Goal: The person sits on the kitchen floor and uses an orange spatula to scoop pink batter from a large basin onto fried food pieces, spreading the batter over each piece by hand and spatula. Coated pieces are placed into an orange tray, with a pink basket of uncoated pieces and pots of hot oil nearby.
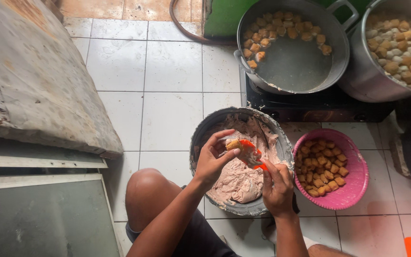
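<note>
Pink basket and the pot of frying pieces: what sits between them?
In the head view, the dark stove under the pot sits above the pink basket.

Floor: white tiles (172,66), stained, dark grout.
Left: worn grey slab (34,81) above a glass-fronted metal frame (44,219).
Far: green board (222,16).

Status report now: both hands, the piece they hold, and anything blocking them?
Left hand holds a tofu puff over the paste bowl. Right hand works an orange spoon against it. Nothing in the way.
</note>
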The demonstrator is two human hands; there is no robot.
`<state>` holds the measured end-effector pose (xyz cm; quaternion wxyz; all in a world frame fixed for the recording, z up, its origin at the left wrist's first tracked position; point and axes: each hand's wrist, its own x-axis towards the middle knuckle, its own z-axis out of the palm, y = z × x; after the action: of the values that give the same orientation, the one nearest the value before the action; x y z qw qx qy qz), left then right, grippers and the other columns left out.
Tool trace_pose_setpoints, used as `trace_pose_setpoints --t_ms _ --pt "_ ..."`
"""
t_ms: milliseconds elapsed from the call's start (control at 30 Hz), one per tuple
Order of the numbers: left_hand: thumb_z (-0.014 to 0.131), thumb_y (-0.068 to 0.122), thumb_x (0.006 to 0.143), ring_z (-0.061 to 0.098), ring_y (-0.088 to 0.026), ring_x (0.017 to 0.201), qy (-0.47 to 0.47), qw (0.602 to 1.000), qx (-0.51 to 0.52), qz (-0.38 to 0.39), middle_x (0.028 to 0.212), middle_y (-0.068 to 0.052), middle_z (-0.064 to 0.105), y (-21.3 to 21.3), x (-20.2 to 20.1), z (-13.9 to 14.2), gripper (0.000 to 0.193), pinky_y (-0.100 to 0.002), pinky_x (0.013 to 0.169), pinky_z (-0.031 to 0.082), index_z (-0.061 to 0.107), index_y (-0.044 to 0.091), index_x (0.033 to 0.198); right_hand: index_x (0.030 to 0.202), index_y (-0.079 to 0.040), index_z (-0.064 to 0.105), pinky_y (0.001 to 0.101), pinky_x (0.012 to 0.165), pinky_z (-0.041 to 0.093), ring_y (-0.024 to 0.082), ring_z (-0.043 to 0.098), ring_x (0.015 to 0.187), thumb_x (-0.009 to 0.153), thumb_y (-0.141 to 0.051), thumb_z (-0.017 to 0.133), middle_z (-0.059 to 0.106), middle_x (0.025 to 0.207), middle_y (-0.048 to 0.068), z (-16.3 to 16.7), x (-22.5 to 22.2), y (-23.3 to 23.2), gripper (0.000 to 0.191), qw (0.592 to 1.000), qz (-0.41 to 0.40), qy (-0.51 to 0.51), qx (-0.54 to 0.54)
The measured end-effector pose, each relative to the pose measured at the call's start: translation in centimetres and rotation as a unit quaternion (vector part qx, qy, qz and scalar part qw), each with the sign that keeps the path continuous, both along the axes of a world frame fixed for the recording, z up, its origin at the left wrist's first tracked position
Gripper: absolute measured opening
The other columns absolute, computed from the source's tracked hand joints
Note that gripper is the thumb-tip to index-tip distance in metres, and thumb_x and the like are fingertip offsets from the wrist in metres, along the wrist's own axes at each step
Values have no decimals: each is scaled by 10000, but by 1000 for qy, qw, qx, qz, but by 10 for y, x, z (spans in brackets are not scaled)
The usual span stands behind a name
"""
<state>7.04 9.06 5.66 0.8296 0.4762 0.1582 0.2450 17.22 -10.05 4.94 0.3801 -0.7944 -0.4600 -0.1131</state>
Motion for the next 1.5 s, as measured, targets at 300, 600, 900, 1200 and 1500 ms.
trace_pose_setpoints --t_ms 300,600,900,1200,1500 --pt "755 -30 866 750 -199 998 136 806 545 188 1157 -52 757 33 -22 29 741 -289 903 589 460 121 1529 1235 -52 676 367 714 526 224 643 813 1038 -149 543 647 956 95 11 -3 5 258 987 -14 160 -18" --pt "823 43 849 736 -181 1140 47 796 571 196 1117 -1 771 30 -18 25 843 -510 1261 339 368 130 1553 1233 -8 670 290 743 498 168 615 805 1044 -179 526 629 924 71 10 -25 14 293 965 11 261 -2" --pt "684 39 910 669 -158 1137 -50 995 -37 82 1233 -61 688 -19 6 -21 735 -436 1108 464 348 90 1562 1248 25 661 205 614 344 59 411 689 1086 -212 475 487 818 -20 -35 0 8 343 735 -23 626 258" --pt "656 200 952 627 -67 852 90 977 -172 86 946 20 716 -63 148 -79 303 -232 752 498 676 16 1191 1271 -23 586 221 567 325 62 398 645 1093 -289 448 473 801 -27 -12 56 -41 348 666 -51 614 420" --pt "585 245 1006 383 -249 1492 24 988 -19 155 1639 -179 350 42 216 18 716 -355 1211 283 245 61 1609 1265 -19 578 224 550 316 62 375 614 1092 -320 446 462 790 -26 -10 67 -59 372 622 -29 620 478"
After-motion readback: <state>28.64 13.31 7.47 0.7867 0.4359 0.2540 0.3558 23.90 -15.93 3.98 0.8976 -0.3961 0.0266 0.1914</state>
